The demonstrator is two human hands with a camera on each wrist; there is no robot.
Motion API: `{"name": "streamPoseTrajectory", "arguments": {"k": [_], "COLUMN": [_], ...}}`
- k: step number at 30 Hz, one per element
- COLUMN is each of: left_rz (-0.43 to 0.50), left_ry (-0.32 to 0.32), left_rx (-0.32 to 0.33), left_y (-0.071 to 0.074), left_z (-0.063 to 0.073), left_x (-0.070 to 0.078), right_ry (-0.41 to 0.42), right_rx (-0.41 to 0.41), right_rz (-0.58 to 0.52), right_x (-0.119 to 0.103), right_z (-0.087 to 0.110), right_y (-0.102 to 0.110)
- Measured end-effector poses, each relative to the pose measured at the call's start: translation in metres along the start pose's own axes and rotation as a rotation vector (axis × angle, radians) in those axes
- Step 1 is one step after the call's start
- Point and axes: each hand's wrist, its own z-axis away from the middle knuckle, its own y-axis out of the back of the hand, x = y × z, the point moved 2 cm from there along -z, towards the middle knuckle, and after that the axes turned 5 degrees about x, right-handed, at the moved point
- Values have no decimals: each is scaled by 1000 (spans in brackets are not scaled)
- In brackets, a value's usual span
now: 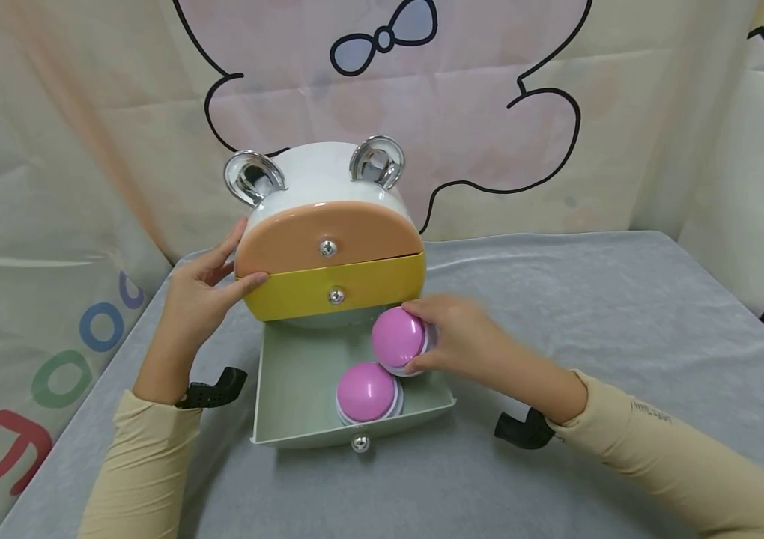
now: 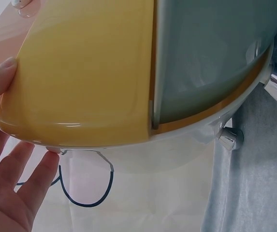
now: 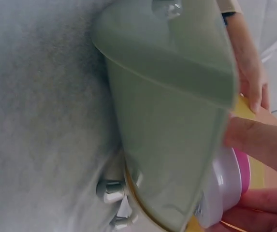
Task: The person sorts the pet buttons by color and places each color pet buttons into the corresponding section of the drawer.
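A small drawer cabinet [image 1: 328, 176] with a white body and silver ears stands on the table. Its bottom green drawer [image 1: 301, 374] is pulled out; the orange drawer [image 1: 281, 236] and yellow drawer [image 1: 301, 292] are in. My left hand [image 1: 196, 303] holds the cabinet's left side, thumb on the front, fingers along the side. My right hand [image 1: 456, 333] pinches a pink-domed round piece [image 1: 397, 337] with a white base, at the green drawer's right side. A second pink-domed piece [image 1: 365, 393] lies near the drawer's front. In the right wrist view, the drawer wall partly hides the held piece [image 3: 227, 179].
Grey cloth [image 1: 591, 322] covers the table. A printed curtain [image 1: 476, 135] hangs behind and at both sides. Short silver feet [image 2: 231, 138] carry the cabinet. A round silver knob [image 1: 360, 444] sticks out from the green drawer's front.
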Motion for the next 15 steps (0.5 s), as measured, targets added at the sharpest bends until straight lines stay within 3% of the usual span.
{"name": "streamPoseTrajectory", "arguments": {"k": [4, 11, 15], "left_rz": [11, 19, 19], "left_ry": [-13, -6, -7], "left_rx": [3, 4, 5], "left_y": [1, 1, 0], "left_z": [0, 1, 0], "left_x": [0, 0, 0], "right_ry": [16, 88, 72], "right_rx": [-19, 15, 12], "right_rz": [40, 111, 72], "right_x": [-3, -6, -9], "right_z": [-3, -4, -3], "right_y": [-8, -16, -15]}}
